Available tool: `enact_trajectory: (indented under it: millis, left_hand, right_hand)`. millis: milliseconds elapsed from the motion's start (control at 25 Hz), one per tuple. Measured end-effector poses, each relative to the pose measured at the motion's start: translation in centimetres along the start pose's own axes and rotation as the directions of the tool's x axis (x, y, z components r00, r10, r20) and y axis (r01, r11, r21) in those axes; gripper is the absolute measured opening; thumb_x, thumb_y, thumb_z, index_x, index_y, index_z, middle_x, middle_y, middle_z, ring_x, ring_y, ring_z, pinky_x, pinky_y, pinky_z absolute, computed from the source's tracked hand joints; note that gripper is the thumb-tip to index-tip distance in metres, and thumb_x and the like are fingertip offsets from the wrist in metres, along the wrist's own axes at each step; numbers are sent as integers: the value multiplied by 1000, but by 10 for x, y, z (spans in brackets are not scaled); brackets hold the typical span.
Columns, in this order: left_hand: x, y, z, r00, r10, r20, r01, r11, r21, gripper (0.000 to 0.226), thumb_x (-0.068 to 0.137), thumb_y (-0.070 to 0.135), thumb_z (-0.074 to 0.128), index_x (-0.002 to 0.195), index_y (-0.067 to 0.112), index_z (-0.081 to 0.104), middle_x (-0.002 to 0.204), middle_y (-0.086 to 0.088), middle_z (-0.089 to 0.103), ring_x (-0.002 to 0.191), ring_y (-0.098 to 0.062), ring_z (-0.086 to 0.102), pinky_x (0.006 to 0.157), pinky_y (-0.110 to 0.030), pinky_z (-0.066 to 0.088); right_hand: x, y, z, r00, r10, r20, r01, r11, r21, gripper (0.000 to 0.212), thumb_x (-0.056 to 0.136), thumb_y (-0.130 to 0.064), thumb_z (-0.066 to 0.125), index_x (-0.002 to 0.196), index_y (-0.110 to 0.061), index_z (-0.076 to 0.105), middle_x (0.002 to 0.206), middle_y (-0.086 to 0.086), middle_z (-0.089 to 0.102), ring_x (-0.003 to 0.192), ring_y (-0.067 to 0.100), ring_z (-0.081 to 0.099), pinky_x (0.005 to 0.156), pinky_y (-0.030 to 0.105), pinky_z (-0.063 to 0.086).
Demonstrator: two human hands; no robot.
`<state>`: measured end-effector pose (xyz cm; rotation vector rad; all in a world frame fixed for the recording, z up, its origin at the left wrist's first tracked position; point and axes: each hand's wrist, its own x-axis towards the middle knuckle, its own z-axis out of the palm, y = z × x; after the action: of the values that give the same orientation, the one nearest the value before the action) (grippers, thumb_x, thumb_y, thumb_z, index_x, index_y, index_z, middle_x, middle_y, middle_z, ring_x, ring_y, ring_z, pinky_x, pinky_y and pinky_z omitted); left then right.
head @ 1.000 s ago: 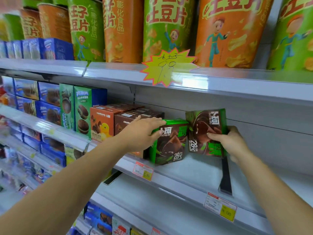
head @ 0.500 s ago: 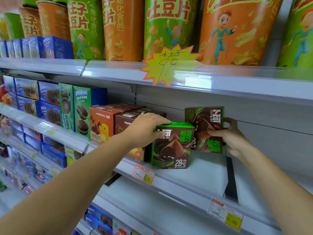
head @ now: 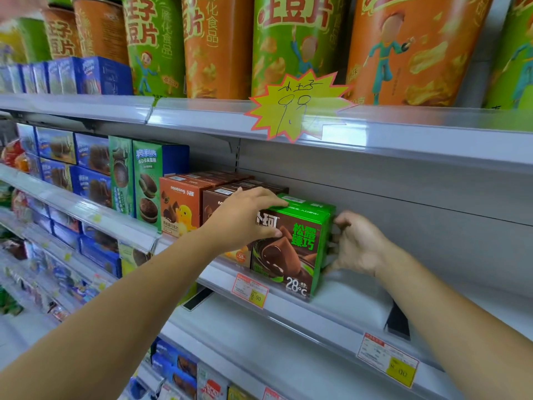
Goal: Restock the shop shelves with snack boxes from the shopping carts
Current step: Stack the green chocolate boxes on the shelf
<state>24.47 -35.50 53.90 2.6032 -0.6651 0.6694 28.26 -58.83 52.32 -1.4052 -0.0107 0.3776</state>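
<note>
Snack box (head: 291, 249), green with chocolate on its face, had the left hand's fingers (head: 271, 197) laid over its top edge and the thumb on its front, so the left hand (head: 245, 217) gripped it at its 10 o'clock corner. At the box's 3 o'clock the right hand (head: 357, 243) curled its fingers in against the rear side. Whether they held anything could not be told. Half a second before, that hand had held a second box in plain sight. It had since gone out of view, probably slid in behind the front one. The front box stood upright at the shelf (head: 346, 301) lip, touching the brown box (head: 219, 197) at its 9 o'clock. The row looked to be two deep, with bare shelf towards 3 o'clock left to fill.
</note>
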Motion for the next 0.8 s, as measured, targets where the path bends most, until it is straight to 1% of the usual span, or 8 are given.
enact_trajectory:
  millis: [120, 200, 320, 440, 560, 640, 720, 800]
  left_hand:
    - [-4, -4, 3, 1000, 4, -14, -3, 999, 41, 61, 86, 44, 69, 142, 36, 47, 148, 11, 46, 137, -9, 37, 119, -52, 22]
    - [-6, -4, 3, 1000, -11, -26, 12, 999, 38, 64, 87, 46, 67, 145, 36, 42, 153, 11, 41, 143, -9, 30, 122, -48, 18]
    - [-17, -9, -5, 991, -59, -121, 53, 997, -49, 65, 90, 41, 66, 148, 32, 38, 155, 11, 38, 145, -7, 26, 121, -37, 22]
    - [-41, -29, -12, 958, -150, -244, 114, 981, -155, 55, 94, 31, 63, 145, 27, 44, 149, 9, 46, 136, -4, 36, 114, -32, 32]
    - [-80, -57, -14, 927, -229, -296, 153, 954, -259, 46, 96, 25, 60, 141, 25, 51, 142, 9, 52, 127, 1, 41, 107, -24, 34]
    - [-116, -79, -13, 913, -306, -268, 205, 915, -346, 42, 96, 24, 61, 138, 27, 55, 136, 16, 53, 122, 4, 44, 104, -19, 33]
    - [-159, -106, -9, 906, -378, -191, 278, 871, -406, 40, 93, 32, 63, 133, 31, 57, 130, 18, 55, 117, 2, 50, 103, -20, 37]
    - [-224, -149, 0, 863, -501, -56, 431, 791, -434, 44, 88, 44, 61, 131, 35, 57, 132, 16, 54, 122, -3, 51, 104, -24, 39]
  right_hand:
    - [-3, 4, 12, 999, 23, -38, -23, 1000, -12, 55, 92, -67, 31, 105, -23, 62, 111, 9, 58, 100, 31, 54, 84, 64, 37]
    - [-11, 6, 23, 996, 7, -89, -12, 998, -56, 61, 90, -74, 25, 109, -29, 61, 122, 9, 57, 104, 31, 55, 91, 66, 32]
    - [-24, -1, 30, 931, -173, -322, 130, 980, -150, 60, 94, -68, 25, 138, -32, 46, 153, 7, 37, 139, 30, 35, 107, 61, 23]
    - [-40, -10, 32, 648, -571, -504, 403, 819, -410, 49, 103, -45, 32, 142, -19, 44, 146, 5, 44, 137, 23, 38, 106, 31, 27]
    - [-66, 5, 63, 225, -927, -300, 651, 372, -662, 23, 100, -22, 40, 113, -19, 59, 111, -6, 51, 113, 15, 48, 93, 13, 30]
    - [-73, 31, 97, 117, -980, -158, 741, 192, -643, 16, 98, -15, 42, 101, -21, 57, 99, -11, 48, 101, 12, 50, 91, 19, 36]
    - [-67, 62, 136, 131, -991, -13, 810, 115, -575, 16, 98, -15, 42, 98, -23, 55, 99, -13, 49, 99, 20, 53, 90, 34, 42]
    - [-44, 114, 187, 280, -950, 136, 847, 178, -501, 14, 98, -18, 42, 101, -25, 53, 101, -13, 48, 98, 26, 53, 87, 40, 45]
